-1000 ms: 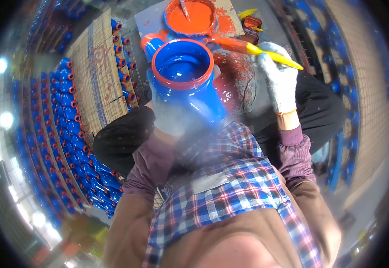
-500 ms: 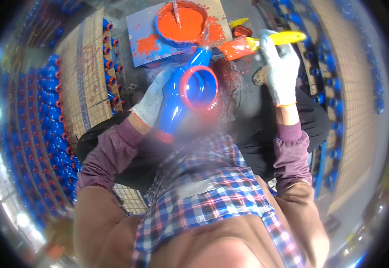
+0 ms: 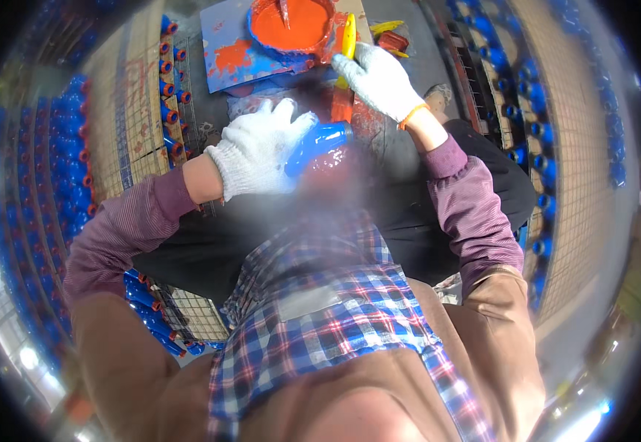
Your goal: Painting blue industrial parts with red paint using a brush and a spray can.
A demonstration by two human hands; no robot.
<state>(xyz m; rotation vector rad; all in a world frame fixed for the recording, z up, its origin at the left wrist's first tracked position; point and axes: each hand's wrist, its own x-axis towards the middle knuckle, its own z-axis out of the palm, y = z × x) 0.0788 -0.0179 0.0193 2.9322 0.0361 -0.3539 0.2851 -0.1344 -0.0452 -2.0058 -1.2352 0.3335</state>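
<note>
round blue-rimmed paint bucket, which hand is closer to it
Right. In the picture, the white-gloved right hand is just below and right of the bucket; the white-gloved left hand is farther below, holding a glossy blue fitting.

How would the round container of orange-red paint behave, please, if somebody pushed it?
The container would probably feel heavy, since it holds a wide pool of paint. That liquid could slosh with a sudden push. Its rim looks smeared with paint, so fingers might slip there.
</note>
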